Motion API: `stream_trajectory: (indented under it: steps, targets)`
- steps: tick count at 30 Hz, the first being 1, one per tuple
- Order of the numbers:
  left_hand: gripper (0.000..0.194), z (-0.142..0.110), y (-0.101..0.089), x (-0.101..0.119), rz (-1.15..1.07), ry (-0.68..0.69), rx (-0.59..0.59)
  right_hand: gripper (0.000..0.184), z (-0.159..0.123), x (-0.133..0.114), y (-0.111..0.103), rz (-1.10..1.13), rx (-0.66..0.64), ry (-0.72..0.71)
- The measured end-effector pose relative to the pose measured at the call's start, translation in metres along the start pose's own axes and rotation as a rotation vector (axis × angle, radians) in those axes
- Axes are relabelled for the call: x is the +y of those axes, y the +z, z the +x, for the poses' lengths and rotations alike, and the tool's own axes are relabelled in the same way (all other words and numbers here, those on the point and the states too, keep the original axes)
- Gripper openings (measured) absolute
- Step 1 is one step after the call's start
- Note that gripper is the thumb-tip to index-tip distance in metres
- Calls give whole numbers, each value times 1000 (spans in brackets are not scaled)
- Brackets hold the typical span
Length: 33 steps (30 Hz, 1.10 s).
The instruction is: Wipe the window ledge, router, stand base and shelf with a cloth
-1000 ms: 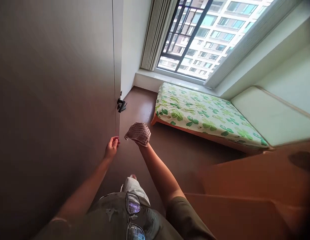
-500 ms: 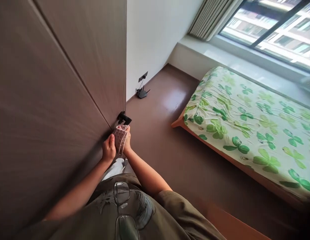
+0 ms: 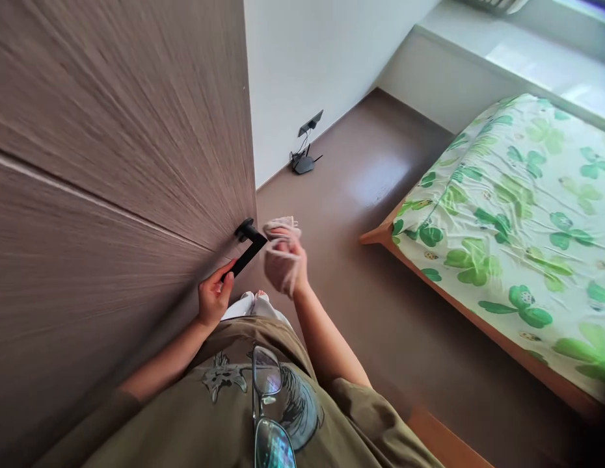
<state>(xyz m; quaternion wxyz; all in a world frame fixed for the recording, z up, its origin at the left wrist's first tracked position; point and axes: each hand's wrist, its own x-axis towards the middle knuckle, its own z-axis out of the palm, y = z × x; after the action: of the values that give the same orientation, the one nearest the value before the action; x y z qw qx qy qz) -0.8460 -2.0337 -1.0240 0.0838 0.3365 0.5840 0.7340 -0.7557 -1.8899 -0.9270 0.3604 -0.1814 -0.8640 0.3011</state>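
My left hand [image 3: 216, 296] grips the free end of a black door handle [image 3: 248, 255], thumb on one side and fingers on the other. The handle sticks out from a wood-grain door [image 3: 175, 149] close to its edge. Just right of the handle, my right hand [image 3: 296, 263] is closed on a pinkish cloth [image 3: 282, 270]. The cloth is bunched and folded, blurred by motion, and covers most of the fingers. A small gap seems to lie between the cloth and the handle's bend.
A black router [image 3: 303, 164] sits on the brown floor [image 3: 341, 305] by the white wall [image 3: 307, 58], wired to a wall socket [image 3: 311, 123]. To the right stands a bed [image 3: 507, 214] with a clover-print sheet and wooden frame. Glasses [image 3: 267, 370] hang on my shirt.
My left hand has moved from beside the cloth onto the handle. My right hand has drawn the cloth rightward off the handle. The view has shifted, so the bed appears farther right.
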Motion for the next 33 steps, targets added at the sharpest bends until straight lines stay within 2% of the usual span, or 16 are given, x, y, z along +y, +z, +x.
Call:
stream_trajectory:
  steps: [3, 5, 9, 11, 14, 17, 20, 23, 26, 30, 33]
  targets:
    - [43, 1, -2, -3, 50, 32, -6, 23, 0, -13, 20, -185, -1, -187]
    - [39, 2, -4, -4, 95, 59, -15, 24, 6, -12, 25, -324, 33, -323]
    - [36, 3, -5, -2, 127, 116, -20, 27, 9, 3, 13, -318, -50, -485]
    - [38, 3, -4, 1, 108, 125, -17, 35, -1, 9, 3, -232, -46, -460]
    - [40, 3, -3, 4, 71, 128, -47, 46, -19, 8, -6, -74, 140, -298]
    - [43, 3, -3, 2, 28, 110, -70, 43, -18, -6, -6, 11, 262, -169]
    - [45, 3, -4, -1, -11, 89, -72, 32, 6, -22, 2, -52, 150, -181]
    - [45, 4, -4, -3, -34, 84, -107, 30, 25, -30, 12, -172, 42, -285]
    - [44, 4, -4, -4, -40, 87, -120, 32, 25, -27, 16, -336, -41, -433]
    - [44, 5, -3, -7, -52, 110, -102, 30, 20, -17, 10, -525, -197, -586]
    - [45, 6, -2, -9, -55, 105, -95, 30, 19, -7, 2, -483, -277, -648]
